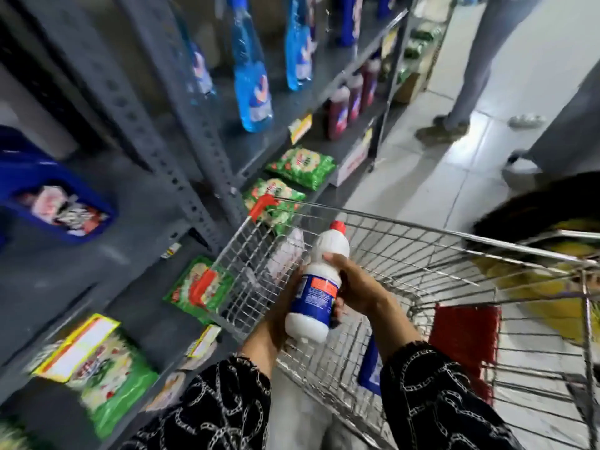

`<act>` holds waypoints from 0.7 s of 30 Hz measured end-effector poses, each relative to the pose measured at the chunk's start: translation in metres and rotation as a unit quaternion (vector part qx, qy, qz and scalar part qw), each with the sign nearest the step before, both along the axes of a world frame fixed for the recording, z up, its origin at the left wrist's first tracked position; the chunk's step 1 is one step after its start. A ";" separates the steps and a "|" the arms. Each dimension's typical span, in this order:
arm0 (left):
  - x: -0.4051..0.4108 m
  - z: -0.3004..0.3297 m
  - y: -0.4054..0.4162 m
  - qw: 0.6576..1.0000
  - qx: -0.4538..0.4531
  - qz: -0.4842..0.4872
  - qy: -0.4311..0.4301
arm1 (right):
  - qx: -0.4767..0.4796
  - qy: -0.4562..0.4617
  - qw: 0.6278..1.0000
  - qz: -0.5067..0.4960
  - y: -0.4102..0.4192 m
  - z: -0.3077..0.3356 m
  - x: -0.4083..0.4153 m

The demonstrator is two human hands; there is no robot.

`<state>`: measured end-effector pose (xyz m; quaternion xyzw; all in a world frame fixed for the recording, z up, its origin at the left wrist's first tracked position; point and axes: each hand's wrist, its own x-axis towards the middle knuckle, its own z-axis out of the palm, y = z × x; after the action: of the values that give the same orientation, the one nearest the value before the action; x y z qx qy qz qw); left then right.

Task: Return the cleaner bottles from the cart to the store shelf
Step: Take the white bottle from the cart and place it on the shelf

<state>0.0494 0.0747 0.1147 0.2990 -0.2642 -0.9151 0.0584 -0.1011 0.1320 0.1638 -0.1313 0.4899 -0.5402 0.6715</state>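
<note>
Both hands on one white bottle (319, 282), held above the cart (422, 254): right hand (355, 285) fingers wrapped round its label, left hand (282, 306) cupping beneath. I judge the double grip steadies it for the lift to the shelf (285, 125).

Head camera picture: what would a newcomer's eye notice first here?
First, the white bottle with a red cap and blue label, held in both hands, left hand and right hand, above the wire cart. Then the blue bottles on the grey shelf at upper left, and green packets lower down.
</note>
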 end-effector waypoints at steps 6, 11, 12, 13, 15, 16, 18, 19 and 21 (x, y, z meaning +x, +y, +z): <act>0.104 0.070 -0.014 0.997 -0.062 -0.041 -0.009 | 0.022 0.145 0.988 -0.043 -0.055 0.038 0.087; 0.179 0.070 -0.018 0.965 -0.222 0.039 -0.130 | 0.111 0.430 0.891 -0.093 -0.080 0.074 0.183; 0.205 0.065 -0.018 0.978 -0.187 0.053 -0.075 | 0.112 0.449 0.881 -0.094 -0.081 0.086 0.202; 0.228 0.071 -0.018 0.983 -0.172 0.049 -0.048 | 0.097 0.453 0.882 -0.081 -0.083 0.096 0.219; 0.277 0.091 -0.004 0.970 -0.223 0.060 -0.073 | 0.008 0.375 0.926 -0.045 -0.092 0.108 0.247; 0.291 0.090 -0.005 0.974 -0.183 0.079 -0.106 | -0.042 0.298 0.953 -0.017 -0.094 0.116 0.262; 0.338 0.080 -0.008 0.964 -0.135 0.188 -0.133 | -0.096 0.105 0.989 0.043 -0.096 0.126 0.296; 0.357 0.079 -0.011 0.955 -0.130 0.226 -0.140 | -0.102 0.031 0.992 0.067 -0.094 0.132 0.314; 0.378 0.091 -0.020 0.962 -0.109 0.234 -0.092 | -0.114 -0.012 0.989 0.095 -0.097 0.143 0.349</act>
<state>0.4279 0.0543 0.2056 0.4272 -0.2891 -0.8103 0.2780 0.2482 0.0348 0.3073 -0.2467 0.4023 -0.5280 0.7060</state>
